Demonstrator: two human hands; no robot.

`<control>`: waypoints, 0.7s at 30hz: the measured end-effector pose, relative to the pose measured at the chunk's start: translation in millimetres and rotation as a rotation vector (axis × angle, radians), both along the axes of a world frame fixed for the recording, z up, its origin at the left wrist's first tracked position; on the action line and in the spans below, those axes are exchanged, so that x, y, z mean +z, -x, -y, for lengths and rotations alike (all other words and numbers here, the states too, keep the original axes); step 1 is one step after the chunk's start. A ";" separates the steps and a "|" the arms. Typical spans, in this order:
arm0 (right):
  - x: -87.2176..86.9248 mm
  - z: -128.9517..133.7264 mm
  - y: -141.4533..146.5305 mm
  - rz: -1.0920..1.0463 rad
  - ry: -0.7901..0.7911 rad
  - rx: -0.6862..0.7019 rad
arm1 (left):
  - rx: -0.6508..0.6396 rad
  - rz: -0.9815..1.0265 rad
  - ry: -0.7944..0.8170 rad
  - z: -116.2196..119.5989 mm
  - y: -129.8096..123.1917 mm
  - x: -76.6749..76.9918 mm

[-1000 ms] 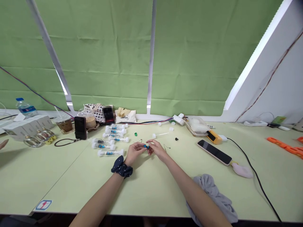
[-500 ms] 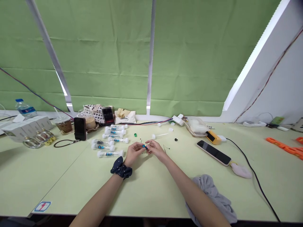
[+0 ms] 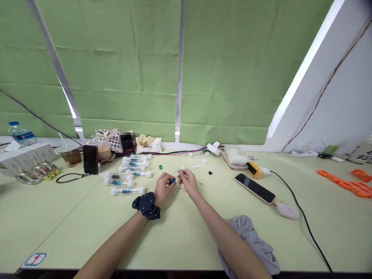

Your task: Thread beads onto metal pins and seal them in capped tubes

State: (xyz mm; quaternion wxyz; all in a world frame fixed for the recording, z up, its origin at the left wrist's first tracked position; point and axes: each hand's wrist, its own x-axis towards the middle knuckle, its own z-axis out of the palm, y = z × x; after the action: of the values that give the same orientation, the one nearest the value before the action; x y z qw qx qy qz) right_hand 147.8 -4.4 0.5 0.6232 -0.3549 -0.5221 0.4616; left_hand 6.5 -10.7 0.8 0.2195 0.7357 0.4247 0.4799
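Near the middle of the table, my left hand (image 3: 163, 187) pinches a small blue piece (image 3: 172, 181) between thumb and fingers. Close by on the right, my right hand (image 3: 187, 182) has its fingertips pressed together on a thin piece beside the blue one; it is too small to name. A small green piece (image 3: 161, 167) lies beyond my left hand, and a black piece (image 3: 210, 173) lies to the right. Several clear tubes with white caps and blue contents, one of them the nearest tube (image 3: 127, 190), lie left of my hands.
A phone (image 3: 255, 188), a yellow device (image 3: 255, 169) and a plastic tray (image 3: 235, 158) are on the right. Grey cloth (image 3: 252, 242) lies by my right forearm. Cups (image 3: 70, 155), an upright black phone (image 3: 91, 159) and white boxes (image 3: 27, 158) stand left. Orange parts (image 3: 343, 182) lie far right.
My hands have drawn slightly apart, the right one lifting off the blue piece with its fingertips higher. The whole view has shifted a little, so things appear further left.
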 end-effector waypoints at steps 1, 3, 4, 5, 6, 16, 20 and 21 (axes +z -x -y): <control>0.3 -2.5 -2.7 -0.019 0.000 0.008 | -0.009 -0.023 0.008 -1.7 -3.5 1.7; 1.5 -7.9 -10.6 -0.067 0.008 -0.009 | -0.043 -0.060 0.026 -7.1 -12.7 6.2; 2.2 -11.0 -15.9 -0.094 0.012 -0.033 | -0.073 -0.068 0.032 -11.2 -18.2 8.7; 2.9 -14.3 -22.2 -0.119 0.014 -0.070 | -0.105 -0.071 0.034 -16.6 -24.1 11.0; 3.5 -17.7 -29.3 -0.142 0.014 -0.125 | -0.131 -0.073 0.032 -23.1 -30.1 12.7; -3.6 -43.1 -92.0 -0.257 0.075 -0.720 | 0.225 -0.743 0.023 -98.1 -79.4 -10.0; -4.4 -46.4 -104.0 -0.256 0.079 -0.828 | 0.182 -0.774 0.008 -100.6 -81.1 -8.2; -3.7 -46.9 -107.0 -0.266 0.075 -0.844 | 0.174 -0.773 0.003 -98.5 -77.6 -6.1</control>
State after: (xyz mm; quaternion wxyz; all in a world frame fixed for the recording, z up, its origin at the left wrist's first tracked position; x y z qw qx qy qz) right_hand 254.8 42.5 -3.3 0.8055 -0.4968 -0.2299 0.2269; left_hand 84.1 87.8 -5.3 0.0030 0.8229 0.5376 0.1836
